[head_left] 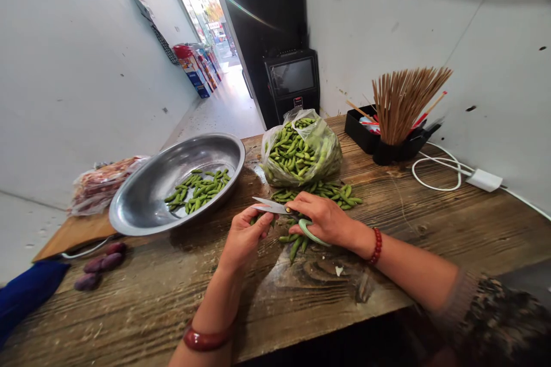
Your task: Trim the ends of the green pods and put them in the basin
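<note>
My right hand (pixel 321 219) grips a pair of scissors (pixel 271 207) by green handles, the blades pointing left. Pinched in my left hand (pixel 247 238) is a green soybean pod (pixel 255 219), mostly covered by the fingers, right beside the blades. Loose soybean pods (pixel 296 245) lie on the table under and behind my right hand. Behind them stands a clear plastic bag (pixel 329 152) full of more pods. To the left, a wide metal basin (pixel 144 198) tilts a little and holds several pods on its bottom.
Purple oval vegetables or fruits (pixel 103 262) lie at the left, near a wooden board (pixel 64 236) with a wrapped package (pixel 105 183). Toward the back right sits a black holder (pixel 361 135) with thin wooden sticks (pixel 407 103), beside a white cable and adapter (pixel 485 179).
</note>
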`<state>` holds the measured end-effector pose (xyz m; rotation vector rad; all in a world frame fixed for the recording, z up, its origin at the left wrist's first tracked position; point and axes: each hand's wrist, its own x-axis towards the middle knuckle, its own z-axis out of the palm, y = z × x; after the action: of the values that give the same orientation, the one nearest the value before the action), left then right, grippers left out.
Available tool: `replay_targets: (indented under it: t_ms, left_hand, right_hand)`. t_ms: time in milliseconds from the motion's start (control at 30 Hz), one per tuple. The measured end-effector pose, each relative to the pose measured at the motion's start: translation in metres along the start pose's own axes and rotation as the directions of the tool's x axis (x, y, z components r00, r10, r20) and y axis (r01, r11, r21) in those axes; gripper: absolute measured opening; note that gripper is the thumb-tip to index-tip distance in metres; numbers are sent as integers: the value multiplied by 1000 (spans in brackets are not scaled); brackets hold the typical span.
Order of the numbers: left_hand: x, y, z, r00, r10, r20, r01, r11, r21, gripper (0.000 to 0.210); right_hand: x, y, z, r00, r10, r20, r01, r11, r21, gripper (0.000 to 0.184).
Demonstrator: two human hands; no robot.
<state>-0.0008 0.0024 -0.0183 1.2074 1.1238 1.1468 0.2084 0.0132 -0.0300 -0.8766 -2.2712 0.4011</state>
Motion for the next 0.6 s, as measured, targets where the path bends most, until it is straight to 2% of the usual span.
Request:
replay_targets:
  t_ms: [133, 233, 333, 433, 600]
  left_hand:
    - [1, 0, -3, 1000, -16, -9, 16, 1000, 25, 26]
    - [1, 2, -4, 998, -44, -50, 44, 999, -13, 29]
    - [2, 5, -4, 994, -81, -68, 69, 984, -162, 29]
    - [3, 8, -4, 991, -116, -68, 89, 945, -315, 28]
    - [5, 9, -5, 987, -153, -45, 120, 898, -424, 32]
  right_hand:
    - [-1, 2, 1, 999, 36, -5, -36, 999, 0, 43]
    - [-1, 4, 2, 994, 79, -75, -76, 996, 48, 43]
    - [-1, 6, 3, 988, 90, -126, -80, 993, 83, 48]
    - [-1, 5, 3, 991, 59, -117, -48, 994, 93, 53]
    - [-2, 1, 5, 996, 37, -82, -31, 997, 74, 57]
